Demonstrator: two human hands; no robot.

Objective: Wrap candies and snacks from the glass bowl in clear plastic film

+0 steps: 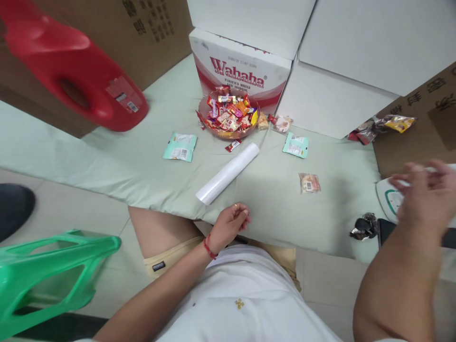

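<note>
My left hand [231, 224] rests at the table's front edge, its fingers curled in and nothing visible in them. A red cord circles that wrist. Just beyond it lies a rolled white sheet [228, 174], set diagonally. My right hand [425, 194], slightly blurred, is raised at the far right over a white device with a green-rimmed panel [394, 200]. Its fingers are bent and apart, with no object visible between them. Left of this hand are a small clear snack packet [309, 183] and a mint-green packet [295, 145].
A glass bowl [228, 134] of wrapped sweets stands before a Wahaha carton [245, 71]. Another mint-green packet [180, 147] lies to its left. A red jug [89, 71] rises at the upper left. Keys [364, 226] lie at right; a green plastic stool [53, 275] stands on the floor.
</note>
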